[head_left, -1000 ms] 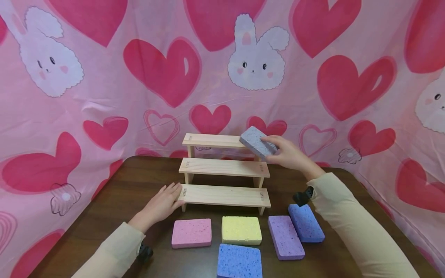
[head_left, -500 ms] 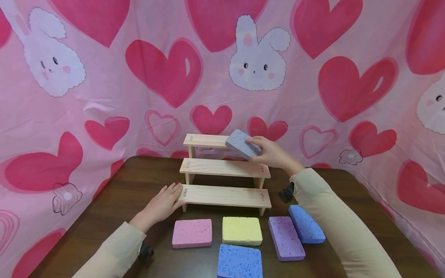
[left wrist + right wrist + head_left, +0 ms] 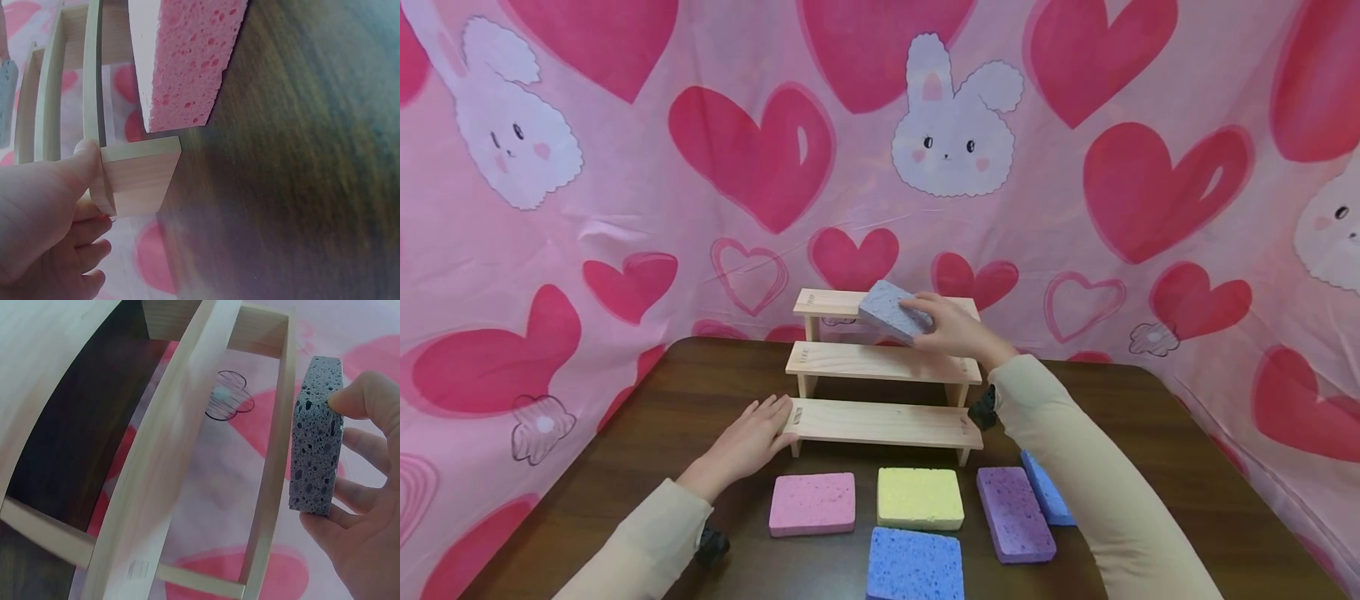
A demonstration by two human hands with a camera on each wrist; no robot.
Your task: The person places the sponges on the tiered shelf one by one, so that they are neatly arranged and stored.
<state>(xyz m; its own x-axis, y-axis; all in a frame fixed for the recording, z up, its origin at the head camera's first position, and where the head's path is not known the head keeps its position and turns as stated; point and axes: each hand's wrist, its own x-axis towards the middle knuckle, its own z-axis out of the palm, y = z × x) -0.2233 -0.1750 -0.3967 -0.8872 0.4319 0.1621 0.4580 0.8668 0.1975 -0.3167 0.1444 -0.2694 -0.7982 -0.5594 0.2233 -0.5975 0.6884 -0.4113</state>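
Note:
A three-step wooden stand (image 3: 880, 361) stands on the table. My right hand (image 3: 958, 327) pinches a grey-blue sponge (image 3: 891, 308) in front of and over the top step, tilted in the head view. The right wrist view has the sponge (image 3: 316, 437) between thumb and fingers of the hand (image 3: 372, 487), beside the top board; contact between them cannot be told. My left hand (image 3: 747, 439) grips the left end of the lowest step, its thumb on the front edge and its fingers curled round the board's end in the left wrist view (image 3: 56, 219).
In front of the stand lie a pink sponge (image 3: 812, 504), a yellow one (image 3: 920, 498), a blue one (image 3: 915, 564) and a purple one (image 3: 1015, 514). Another blue sponge (image 3: 1049, 492) is partly behind my right sleeve. A pink heart-patterned cloth (image 3: 865, 150) hangs behind the table.
My right hand has carried the grey-blue sponge leftward along the top step, from its right end towards its middle. My left hand has stayed at the lowest step's end.

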